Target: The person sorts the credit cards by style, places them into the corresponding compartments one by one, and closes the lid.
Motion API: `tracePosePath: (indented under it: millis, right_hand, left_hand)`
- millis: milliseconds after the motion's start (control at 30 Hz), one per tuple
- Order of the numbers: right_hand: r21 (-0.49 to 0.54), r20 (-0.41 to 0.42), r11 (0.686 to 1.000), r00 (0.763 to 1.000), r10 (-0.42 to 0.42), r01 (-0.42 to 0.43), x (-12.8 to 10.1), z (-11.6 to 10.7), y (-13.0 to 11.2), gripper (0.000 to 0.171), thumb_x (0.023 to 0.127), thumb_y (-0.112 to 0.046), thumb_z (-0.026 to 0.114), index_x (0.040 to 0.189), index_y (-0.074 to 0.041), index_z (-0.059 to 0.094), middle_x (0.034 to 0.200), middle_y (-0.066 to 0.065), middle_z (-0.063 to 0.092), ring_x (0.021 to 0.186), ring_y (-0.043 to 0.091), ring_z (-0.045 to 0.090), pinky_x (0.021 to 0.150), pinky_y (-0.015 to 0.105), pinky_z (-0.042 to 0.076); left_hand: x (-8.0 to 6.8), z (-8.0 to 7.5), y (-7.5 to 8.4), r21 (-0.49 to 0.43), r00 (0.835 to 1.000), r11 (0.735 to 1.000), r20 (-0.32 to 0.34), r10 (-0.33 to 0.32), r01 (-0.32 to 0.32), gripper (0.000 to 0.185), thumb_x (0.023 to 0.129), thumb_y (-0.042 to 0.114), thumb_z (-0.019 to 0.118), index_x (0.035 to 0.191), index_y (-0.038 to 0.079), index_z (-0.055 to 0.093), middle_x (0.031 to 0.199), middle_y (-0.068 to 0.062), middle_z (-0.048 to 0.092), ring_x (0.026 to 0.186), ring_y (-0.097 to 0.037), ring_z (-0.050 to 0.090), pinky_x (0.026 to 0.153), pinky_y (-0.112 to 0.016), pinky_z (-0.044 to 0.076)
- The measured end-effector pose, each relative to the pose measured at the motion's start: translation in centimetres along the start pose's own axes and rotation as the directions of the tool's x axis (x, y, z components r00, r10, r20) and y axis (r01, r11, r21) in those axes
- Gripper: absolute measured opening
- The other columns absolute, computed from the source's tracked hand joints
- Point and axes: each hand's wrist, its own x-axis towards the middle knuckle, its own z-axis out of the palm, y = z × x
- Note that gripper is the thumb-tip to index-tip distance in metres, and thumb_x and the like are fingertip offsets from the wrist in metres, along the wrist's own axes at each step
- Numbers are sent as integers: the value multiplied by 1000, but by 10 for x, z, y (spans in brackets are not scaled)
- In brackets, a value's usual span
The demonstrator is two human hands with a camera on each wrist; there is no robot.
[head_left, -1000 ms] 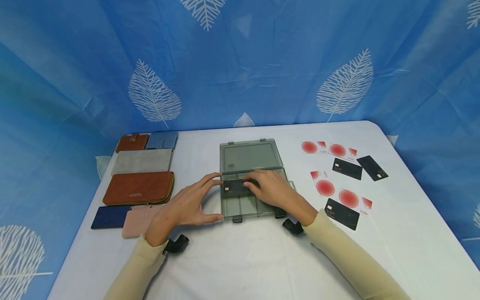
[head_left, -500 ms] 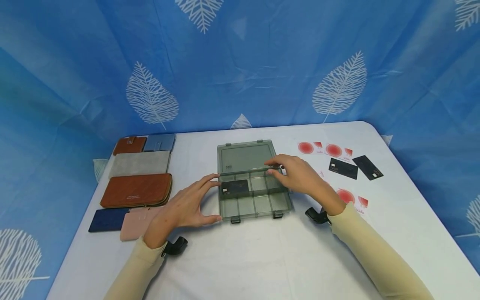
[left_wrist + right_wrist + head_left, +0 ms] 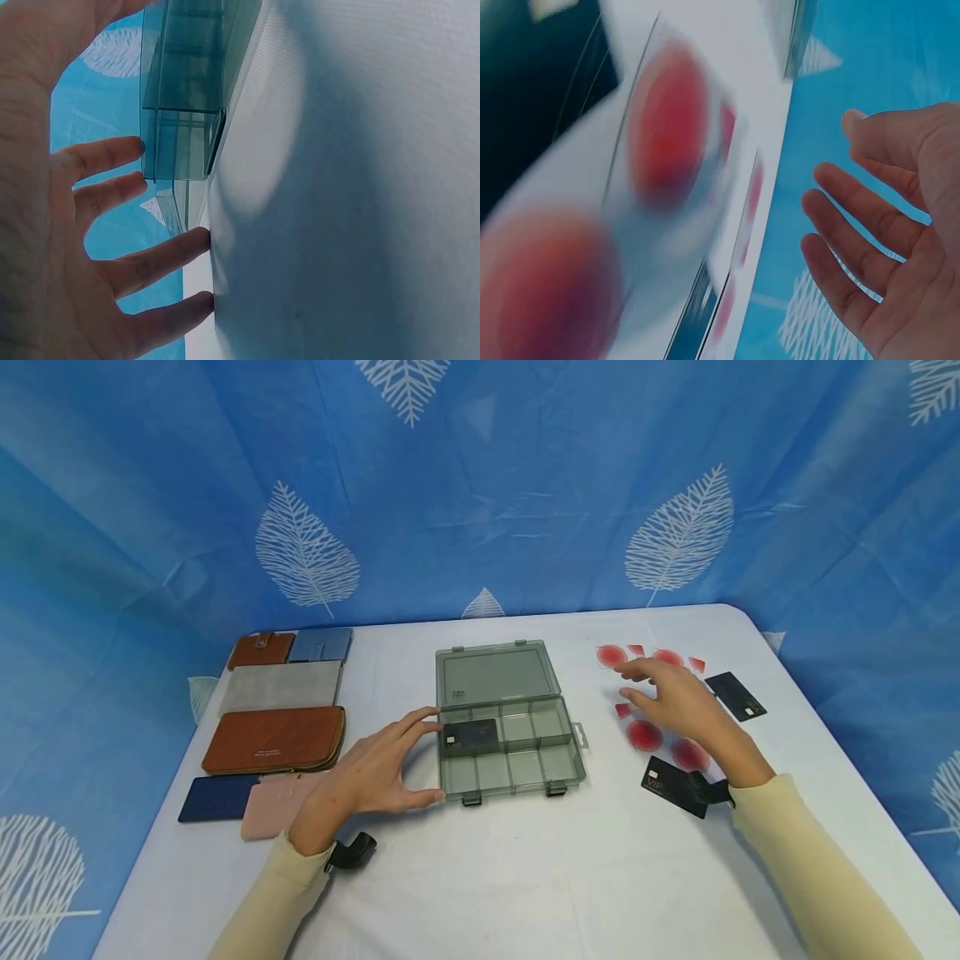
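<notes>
A translucent grey-green divided box (image 3: 495,773) lies with its lid (image 3: 497,675) laid back. A black VIP card (image 3: 471,737) sits across its left compartments. At the box's left side my left hand (image 3: 375,768) spreads its fingers, with fingertips touching the wall in the left wrist view and the thumb by the near corner. My right hand (image 3: 678,702) hovers above the cards on the right, fingers loosely bent, holding nothing in the right wrist view. Under and around it lie red-and-white cards (image 3: 645,735), a black VIP card (image 3: 673,787) and another black card (image 3: 735,696).
On the left lie a brown zip wallet (image 3: 276,739), a grey wallet (image 3: 282,685), a small brown wallet (image 3: 261,650), a light-blue one (image 3: 321,644), a navy one (image 3: 217,799) and a pink one (image 3: 273,806). A blue leaf-print curtain (image 3: 480,485) hangs behind the white table (image 3: 487,877).
My right hand has let go of the black card in the box and moved right, over the loose cards. My left hand has stayed by the box.
</notes>
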Motion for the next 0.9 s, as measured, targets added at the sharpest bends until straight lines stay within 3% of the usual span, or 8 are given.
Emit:
tracePosePath:
  millis: [400,700,900]
  right_hand:
    - [-16,9,995,995,104,-103,-13,-25,54,57,102,-15,75,150,6,55,141,36,60,130,56,55,108,73,43]
    - [-67,29,984,985,169,-167,-28,-29,85,63,97,-18,81,148,7,55,142,40,57,135,59,48,112,77,35]
    - [-76,43,981,983,180,-177,-39,-28,101,70,93,-22,86,147,10,54,140,41,56,131,60,49,110,78,35]
  left_hand:
    - [1,-3,0,10,1000,1000,2,-17,17,95,81,66,83,156,14,53,171,-5,37,140,-34,58,90,-57,60]
    - [3,-5,0,8,999,999,27,-33,32,96,82,67,82,158,16,52,172,-5,36,139,-34,58,90,-57,60]
    - [2,-4,-1,11,999,999,29,-32,32,96,82,67,82,158,16,52,173,-4,36,139,-34,58,88,-55,61]
